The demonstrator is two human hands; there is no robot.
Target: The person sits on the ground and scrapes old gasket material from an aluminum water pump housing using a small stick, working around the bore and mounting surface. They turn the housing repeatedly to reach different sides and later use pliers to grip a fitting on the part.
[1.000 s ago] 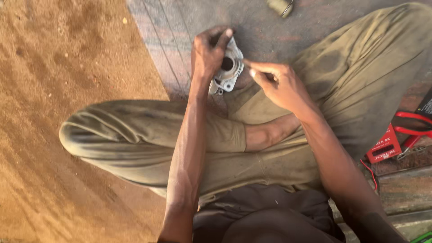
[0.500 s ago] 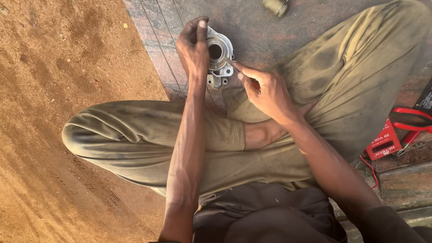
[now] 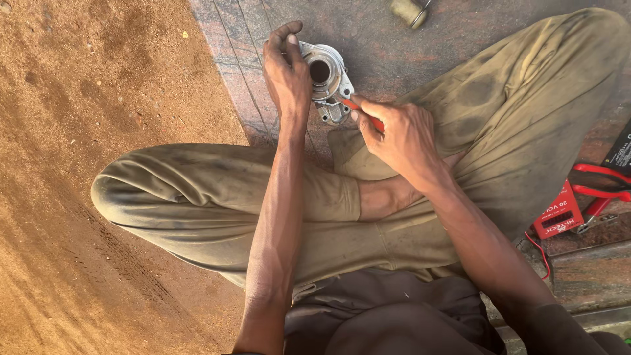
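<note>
Now metal housing [image 3: 327, 79] inside closed left fingers [image 3: 284, 49]; right fingers [image 3: 365, 112] pinching red-handled tool [image 3: 363, 112].

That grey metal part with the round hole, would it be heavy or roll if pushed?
The metal part looks like a thick casting, so probably stiff and heavy for its size. Its lumpy ears suggest it won't roll far. The left hand steadies it on edge, so it may tip.

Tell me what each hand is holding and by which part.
The left hand grips the metal housing by its left rim, standing it on the stone slab. The right hand pinches a thin red tool near its tip, against the housing's lower lug.
</note>
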